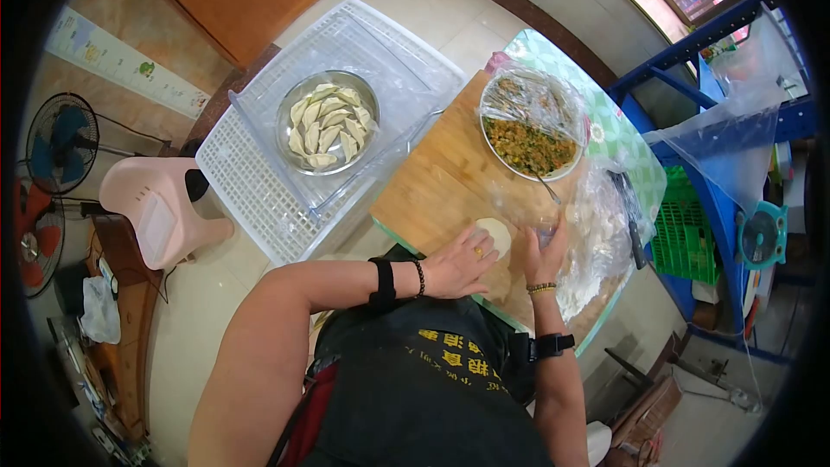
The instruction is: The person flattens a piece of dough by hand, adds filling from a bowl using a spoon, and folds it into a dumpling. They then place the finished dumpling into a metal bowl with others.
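Observation:
My left hand (462,262) lies flat on the wooden board (437,182), fingertips touching a round white dumpling wrapper (495,233). My right hand (546,255) rests just right of the wrapper, fingers up, beside a clear plastic bag of wrappers (596,242). A bowl of chopped green-and-orange filling (527,134), partly under plastic film, stands at the board's far end with a spoon handle (545,186) sticking out toward me. A metal plate of folded dumplings (328,124) sits on a white plastic crate (251,182) to the left.
A pink plastic stool (156,207) and a floor fan (60,143) stand at left. A blue metal rack (718,190) with a green basket (683,233) is at right. A dark knife (629,212) lies on the table's right edge.

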{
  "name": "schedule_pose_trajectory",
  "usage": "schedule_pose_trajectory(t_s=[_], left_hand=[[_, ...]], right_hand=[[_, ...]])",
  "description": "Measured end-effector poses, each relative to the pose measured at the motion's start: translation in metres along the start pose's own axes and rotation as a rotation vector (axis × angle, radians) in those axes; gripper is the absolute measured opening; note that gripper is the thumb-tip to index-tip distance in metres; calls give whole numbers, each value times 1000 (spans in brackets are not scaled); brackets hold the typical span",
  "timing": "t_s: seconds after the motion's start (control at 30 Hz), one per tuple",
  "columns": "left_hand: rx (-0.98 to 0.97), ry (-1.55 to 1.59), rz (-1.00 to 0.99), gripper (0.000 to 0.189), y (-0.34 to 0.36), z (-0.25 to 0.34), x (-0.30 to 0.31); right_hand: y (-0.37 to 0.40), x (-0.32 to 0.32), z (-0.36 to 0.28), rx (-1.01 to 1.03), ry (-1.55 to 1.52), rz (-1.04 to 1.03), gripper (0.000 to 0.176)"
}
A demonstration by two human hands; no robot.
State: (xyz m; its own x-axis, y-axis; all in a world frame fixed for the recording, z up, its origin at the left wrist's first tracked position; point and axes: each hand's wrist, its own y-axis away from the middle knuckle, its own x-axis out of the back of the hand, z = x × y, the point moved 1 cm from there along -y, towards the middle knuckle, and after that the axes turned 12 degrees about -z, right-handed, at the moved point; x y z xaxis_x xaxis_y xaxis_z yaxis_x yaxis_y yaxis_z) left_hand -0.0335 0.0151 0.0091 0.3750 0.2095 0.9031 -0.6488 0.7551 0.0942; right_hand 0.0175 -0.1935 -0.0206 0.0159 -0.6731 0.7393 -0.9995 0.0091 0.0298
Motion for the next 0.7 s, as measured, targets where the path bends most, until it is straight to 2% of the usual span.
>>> schedule_pose_trajectory(t_s=[0.07, 0.13, 0.17, 0.2, 0.23, 0.27, 0.3, 0.37, 0.43, 0.53, 0.63, 0.7], left_hand=[[-29, -40, 26, 61, -2, 0, -7], [-154, -32, 62, 61, -2, 4, -19], [-157, -28, 61, 61, -1, 6, -23], [-190, -21, -6, 61, 1, 9, -25], [-222, -16, -72, 60, 2, 11, -21], [-198, 21, -247, 57, 2, 13, -17], [-201, 11, -240, 57, 2, 11, -17], [-215, 62, -174, 56, 6, 8, -20], [-226, 71, -147, 57, 7, 10, -18], [-231, 65, -94, 59, 5, 10, -13], [-199, 88, -125, 59, 4, 12, -9], [-183, 83, -75, 57, 4, 13, -9]], right_hand=[[13, 8, -9, 52, 52, -42, 71], [28, 13, -22, 103, 103, -87, 69], [35, 14, -31, 210, 148, -118, 69], [42, 12, -38, 319, 191, -148, 68], [49, 6, -42, 317, 192, -147, 68], [55, -1, -47, 324, 265, -189, 69], [57, -6, -50, 333, 339, -225, 70], [50, -12, -42, 274, 428, -166, 71], [40, -13, -32, 107, 346, -114, 73], [17, -10, -12, -1, 233, -11, 74], [10, -9, -4, 22, 137, 12, 73], [11, -5, -3, 32, 99, 16, 73]])
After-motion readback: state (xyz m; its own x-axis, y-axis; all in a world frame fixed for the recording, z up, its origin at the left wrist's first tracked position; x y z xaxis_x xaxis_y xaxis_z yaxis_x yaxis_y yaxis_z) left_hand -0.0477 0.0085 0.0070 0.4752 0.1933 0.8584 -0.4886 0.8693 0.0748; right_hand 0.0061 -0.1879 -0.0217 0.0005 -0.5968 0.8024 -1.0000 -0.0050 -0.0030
